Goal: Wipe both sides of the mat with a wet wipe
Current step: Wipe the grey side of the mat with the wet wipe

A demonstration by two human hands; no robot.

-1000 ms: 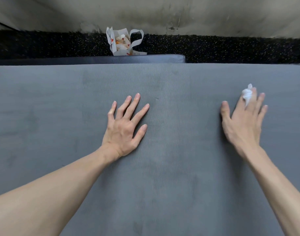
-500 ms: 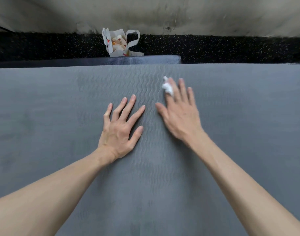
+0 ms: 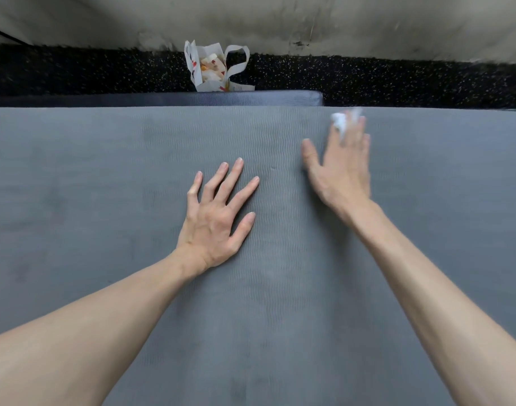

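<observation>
A white paper bag point(image 3: 214, 68) with looped handles stands at upper centre on black speckled flooring point(image 3: 397, 80), before a stained pale wall point(image 3: 309, 19).

— Any writing to read here?

— None that I can make out. The only printed thing is the white paper bag point(image 3: 211, 68) at about twelve o'clock, standing on the floor beyond the far edge of the mat point(image 3: 104, 171).

— What is on the bag?

— Small red and orange marks on its front and near its bottom edge. They may be part of a logo, but they are too small and blurred to give a letter or a number.

— And the mat itself?

— Only its wavy ribbed texture; no label, brand or figure can be read on it.
</observation>
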